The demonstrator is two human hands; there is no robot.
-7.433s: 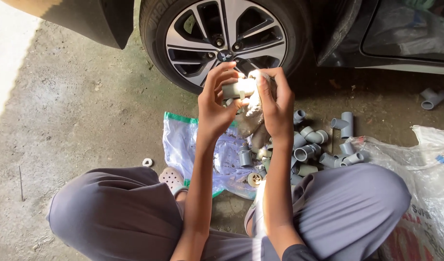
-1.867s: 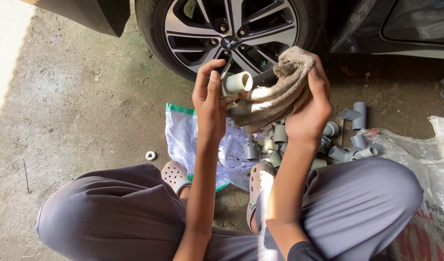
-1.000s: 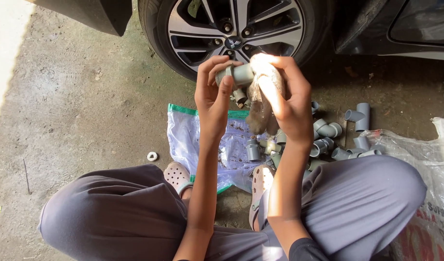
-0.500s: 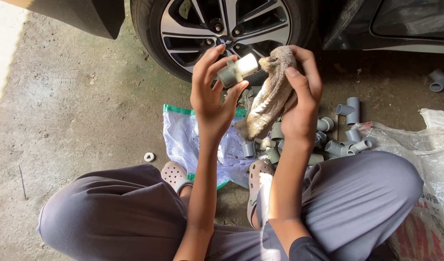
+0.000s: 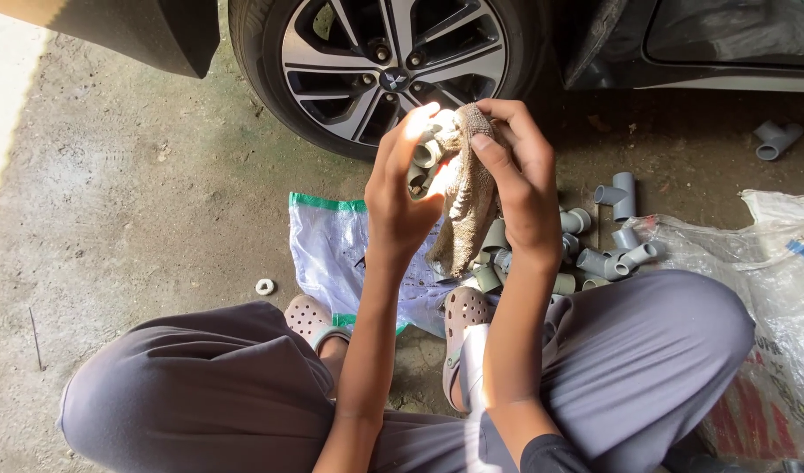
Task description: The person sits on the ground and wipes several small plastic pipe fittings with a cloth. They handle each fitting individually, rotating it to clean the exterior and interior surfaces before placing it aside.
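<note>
Looks like a garage or carport floor beside a parked car: rough, stained concrete [image 5: 139,201] underfoot, an alloy wheel [image 5: 389,70] and dark bodywork close overhead. Down there as well, a heap of grey plastic pipe fittings [image 5: 595,236], one stray fitting [image 5: 777,138] lying apart near the car, a clear plastic bag [image 5: 332,250] spread flat, and a woven sack [image 5: 783,289] at the right edge.

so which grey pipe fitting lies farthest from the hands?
The elbow fitting at the top right, alone on the concrete beside the car, above the white sack. The other fittings cluster near the right hand.
</note>
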